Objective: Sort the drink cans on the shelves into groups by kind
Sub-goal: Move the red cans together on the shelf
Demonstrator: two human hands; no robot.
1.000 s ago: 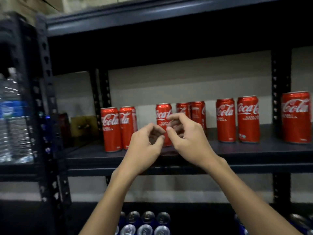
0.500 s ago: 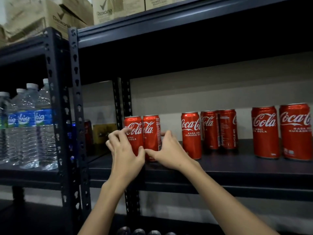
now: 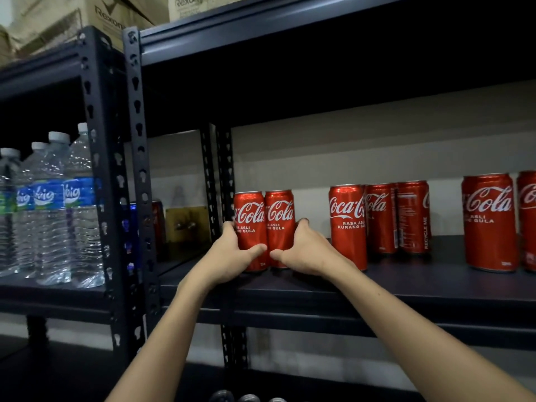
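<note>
Since a moment ago our hands have wrapped tighter, left hand [image 3: 229,256] gripping one red can [image 3: 249,227], right hand [image 3: 304,250] its neighbour [image 3: 280,224] on the shelf [image 3: 377,288], other Cokes [image 3: 348,224] still scattered, so sorting's barely started.

The red cans [image 3: 264,227] are glossy metal with a smooth sheen, and the shelf [image 3: 406,282] is dark matt metal — its upright post [image 3: 142,181] punched with slots. The water bottles [image 3: 52,210] are clear ribbed plastic with glossy labels; the boxes [image 3: 95,15] above are dull brown cardboard.
</note>
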